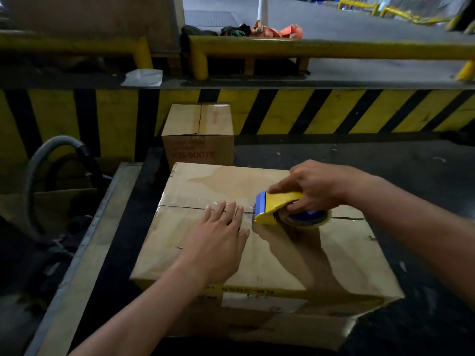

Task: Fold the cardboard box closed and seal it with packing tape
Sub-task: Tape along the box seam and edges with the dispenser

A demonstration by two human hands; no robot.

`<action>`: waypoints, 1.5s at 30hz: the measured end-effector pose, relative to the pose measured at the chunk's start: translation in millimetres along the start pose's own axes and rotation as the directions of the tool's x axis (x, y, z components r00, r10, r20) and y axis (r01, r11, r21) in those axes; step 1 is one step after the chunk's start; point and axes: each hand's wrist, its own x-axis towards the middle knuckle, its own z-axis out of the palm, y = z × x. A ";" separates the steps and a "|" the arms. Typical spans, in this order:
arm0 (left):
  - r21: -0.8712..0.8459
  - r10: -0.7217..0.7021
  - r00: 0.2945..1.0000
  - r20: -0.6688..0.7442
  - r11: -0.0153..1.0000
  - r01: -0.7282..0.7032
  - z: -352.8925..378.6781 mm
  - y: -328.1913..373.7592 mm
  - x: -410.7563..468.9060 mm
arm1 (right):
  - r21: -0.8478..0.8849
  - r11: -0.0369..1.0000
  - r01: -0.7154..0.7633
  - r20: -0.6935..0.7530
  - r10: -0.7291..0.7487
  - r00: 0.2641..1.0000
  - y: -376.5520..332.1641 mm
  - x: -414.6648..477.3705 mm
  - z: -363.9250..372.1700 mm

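Dim warehouse light falls on a dark work surface (pixel 424 170) backed by a wall of yellow and black diagonal stripes (pixel 334 111), with yellow steel guard rails (pixel 334 48) above it. At far left a grey ribbed hose (pixel 33 173) arcs beside the surface's pale metal edge. Farther back, left of centre, a smaller brown cardboard carton with red printing (pixel 198 140) stands against the striped wall, just behind the main box.

Centre of the surface holds the large brown cardboard box (pixel 282 258), its top flaps folded shut so they meet in a seam running left to right. Clear packing tape (pixel 203 201) already covers the left stretch of that seam. The left hand (pixel 221 240) lies flat on the lid, fingers extended and close together, fingertips pressing on the taped seam. Just right of it, the yellow and blue tape dispenser with its clear roll (pixel 280 209) rests on the seam, blue blade end toward the left hand. The right hand (pixel 316 188) grips the dispenser from above, fingers curled around its yellow body. Right of the dispenser the seam is bare.
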 end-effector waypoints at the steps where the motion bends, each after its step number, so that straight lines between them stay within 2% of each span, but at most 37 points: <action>1: -0.001 -0.003 1.000 0.002 1.000 0.003 1.1 -1.6 -0.1 | 0.004 1.000 -0.004 0.000 0.004 1.000 1.5 -0.6 -1.5; 5: -0.006 -0.021 1.000 0.015 1.000 0.022 2.4 0.6 3.2 | 0.033 0.999 -0.026 -0.022 0.026 0.999 10.3 -3.4 -7.7; 10: 0.017 -0.029 0.999 0.019 0.999 0.029 2.1 -2.3 3.1 | 0.052 0.998 -0.021 0.017 0.021 1.000 19.1 -6.2 -5.8; 18: 0.038 -0.034 0.999 0.039 0.999 0.033 -1.5 -0.4 3.2 | -0.025 0.997 -0.073 0.036 0.074 0.997 59.1 -41.6 -6.5; 25: 0.101 -0.118 0.988 0.101 0.989 0.107 -14.7 20.5 6.2 | 0.000 1.000 -0.024 0.035 0.024 0.999 52.2 -33.9 6.8; 27: 0.125 -0.077 0.995 0.064 0.990 0.068 -15.9 36.2 12.4 | 0.005 1.000 -0.014 0.031 0.014 0.999 53.7 -34.0 6.5; 31: 0.012 0.017 0.998 0.059 1.000 -0.018 -3.7 65.5 26.9 | 0.005 1.000 -0.010 0.023 0.010 1.000 54.3 -35.3 7.6; 38: 0.031 -0.022 0.997 0.077 0.999 0.020 1.9 66.8 30.5 | 0.024 1.000 -0.001 0.030 0.000 1.000 58.8 -33.2 7.1; 45: -0.002 -0.036 0.999 0.026 0.999 0.036 7.7 61.1 30.5 | 0.045 0.999 0.001 0.017 -0.002 1.000 74.0 -45.6 -1.7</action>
